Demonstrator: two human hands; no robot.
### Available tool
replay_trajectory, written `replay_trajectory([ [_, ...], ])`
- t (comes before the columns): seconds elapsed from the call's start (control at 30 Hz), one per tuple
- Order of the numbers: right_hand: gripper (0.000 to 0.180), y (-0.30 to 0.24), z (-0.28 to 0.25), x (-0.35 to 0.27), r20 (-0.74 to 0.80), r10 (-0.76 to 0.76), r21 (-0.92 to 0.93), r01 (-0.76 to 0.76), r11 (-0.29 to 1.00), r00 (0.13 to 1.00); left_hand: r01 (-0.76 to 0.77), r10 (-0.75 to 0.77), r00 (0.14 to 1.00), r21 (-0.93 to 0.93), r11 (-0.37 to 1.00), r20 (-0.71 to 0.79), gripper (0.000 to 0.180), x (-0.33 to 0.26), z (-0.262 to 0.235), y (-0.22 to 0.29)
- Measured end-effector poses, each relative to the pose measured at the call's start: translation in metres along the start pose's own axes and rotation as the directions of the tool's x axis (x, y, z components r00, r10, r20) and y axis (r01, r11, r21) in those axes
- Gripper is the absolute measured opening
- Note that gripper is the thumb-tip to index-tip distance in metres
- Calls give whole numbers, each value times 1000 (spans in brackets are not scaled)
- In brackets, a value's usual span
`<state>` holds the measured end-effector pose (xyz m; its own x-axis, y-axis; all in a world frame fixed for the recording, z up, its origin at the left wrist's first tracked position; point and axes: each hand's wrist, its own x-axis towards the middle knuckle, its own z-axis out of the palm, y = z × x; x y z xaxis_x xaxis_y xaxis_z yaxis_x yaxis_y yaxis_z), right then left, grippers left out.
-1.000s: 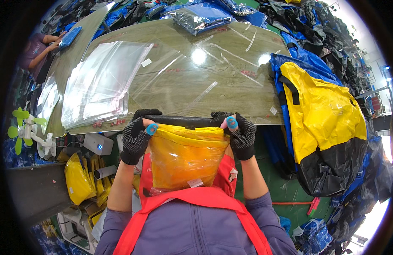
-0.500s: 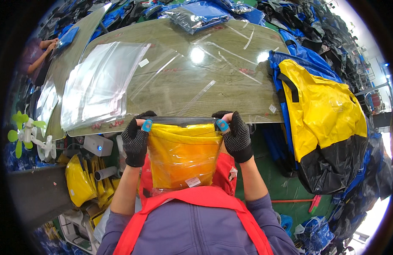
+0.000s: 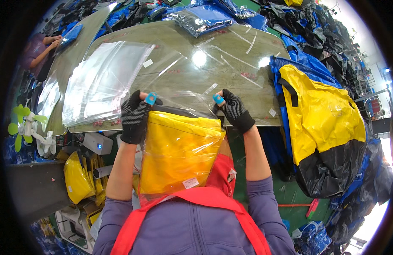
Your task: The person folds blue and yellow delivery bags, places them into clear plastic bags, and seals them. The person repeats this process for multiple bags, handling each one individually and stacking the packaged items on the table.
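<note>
A folded yellow bag (image 3: 181, 148) with a black upper edge lies inside a clear plastic bag (image 3: 188, 102) against my front. A small white label (image 3: 190, 183) sits low on the plastic. My left hand (image 3: 135, 114), in a black dotted glove with a blue cover on the thumb, pinches the plastic's upper left corner. At the upper right, my right hand (image 3: 234, 109), gloved alike, is closed on the plastic edge. Between both hands the clear upper part stretches over the table's near edge. Some fingers are hidden behind the plastic.
On the table (image 3: 179, 80) lie a stack of clear plastic bags (image 3: 103, 76) and tape strips. A yellow-black bag (image 3: 324, 114) hangs over blue ones at right. Wrapped blue packages (image 3: 200, 21) lie at the far edge. A green fan (image 3: 24, 125) and a co-worker (image 3: 37, 53) are at left.
Both hands have moved up and forward over the table edge. The clear upper part of the plastic is now spread out beyond the yellow bag, which hangs slightly tilted.
</note>
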<state>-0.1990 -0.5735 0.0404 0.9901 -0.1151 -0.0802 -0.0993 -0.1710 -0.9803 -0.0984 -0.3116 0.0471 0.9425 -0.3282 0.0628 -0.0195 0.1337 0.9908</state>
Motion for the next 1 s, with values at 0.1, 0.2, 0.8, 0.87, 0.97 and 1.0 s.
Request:
replay_trajectory([
  [0.1,58,-18,7,-4,123,-332,-120,346,930,935,-96,74,984,135,986,161,9,-2,14,9],
  [0.2,48,-29,17,-14,328,-43,105,9,994,944,125,-107,930,-29,992,352,22,-11,17,15],
  [0.8,26,-34,30,-32,-137,-131,-128,114,985,982,-292,204,835,99,951,510,15,-30,10,-9],
  [0.87,28,-27,27,-25,-119,-94,-130,78,988,989,-106,98,869,-12,994,485,14,-24,14,-11],
  [0.97,31,-13,26,-4,23,-38,181,33,983,999,-88,121,879,-91,992,461,14,0,26,-6],
  [1.0,31,-10,27,4,51,-29,318,11,948,998,-49,114,877,-148,988,467,14,9,34,-2],
])
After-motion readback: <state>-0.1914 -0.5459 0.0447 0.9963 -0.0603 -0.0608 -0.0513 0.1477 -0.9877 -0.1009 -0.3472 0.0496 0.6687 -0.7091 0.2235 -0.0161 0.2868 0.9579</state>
